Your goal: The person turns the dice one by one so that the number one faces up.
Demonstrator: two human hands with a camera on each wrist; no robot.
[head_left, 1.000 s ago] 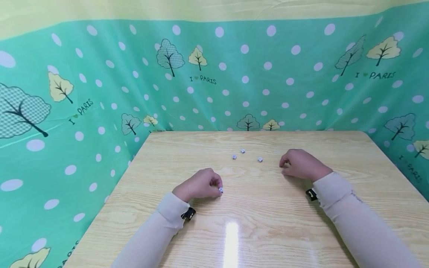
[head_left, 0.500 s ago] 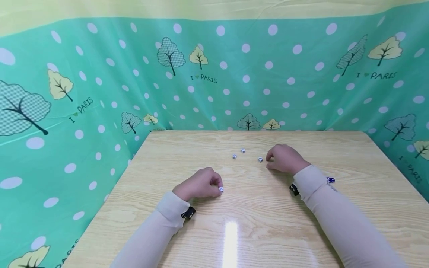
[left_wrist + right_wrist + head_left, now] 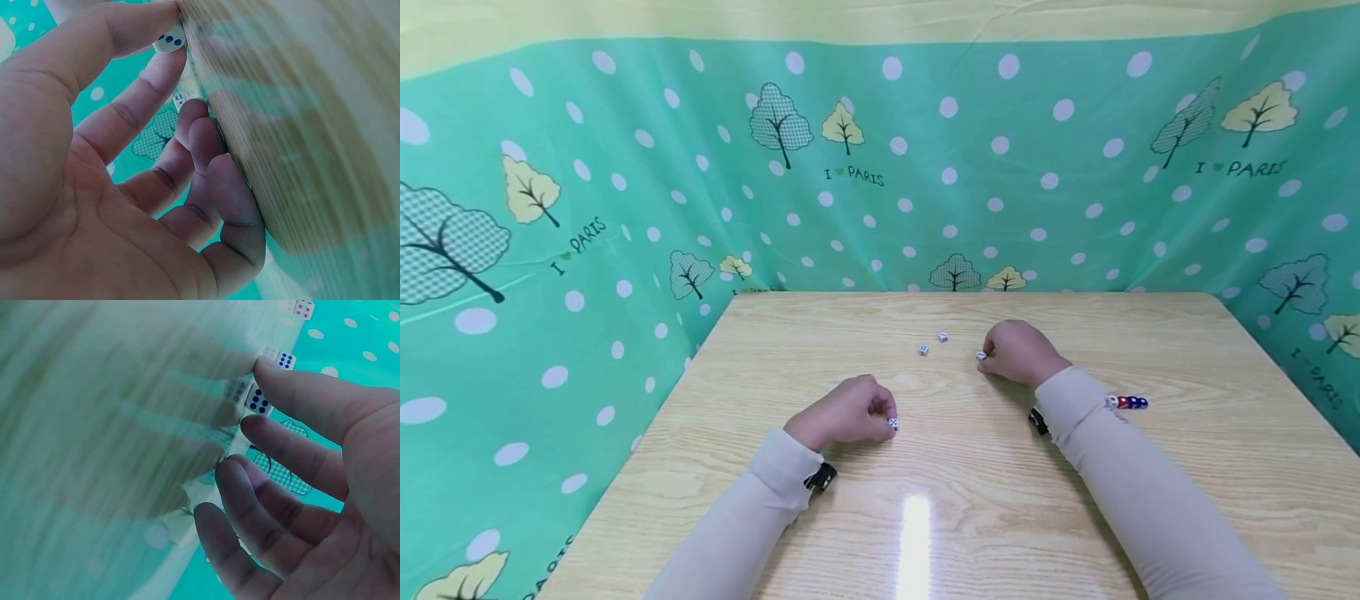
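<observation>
Hands well apart over the wood-grain table (image 3: 797,333). Left hand (image 3: 850,410) pinches a white die (image 3: 893,424) between thumb and index finger, low at the surface; the remaining fingers curl beside it. Right hand (image 3: 1021,352) has thumb and index finger at opposite sides of a second die (image 3: 257,400), which sits on the table; cannot tell whether the fingertips press on it. Two loose dice, near die (image 3: 923,350) and far die (image 3: 943,337), lie just beside each other, left of the right hand. A dice row (image 3: 1127,402) (white, red, blue seen) shows next to the right sleeve (image 3: 1078,404), which hides part of it in the head view; contact cannot be told.

Risks, judged: a pinch off the die's centre could tip or squirt it out, as the faces are small and look smooth. A low sweep of the right forearm could knock the row out of line. Reaching leftward, knuckles might nudge the loose pair.

Room: a broad stretch of wood separates the hands. The far edge, backed by the polka-dot curtain (image 3: 917,217), lies beyond the loose pair, not touching it; the side edges are well apart from both hands.
</observation>
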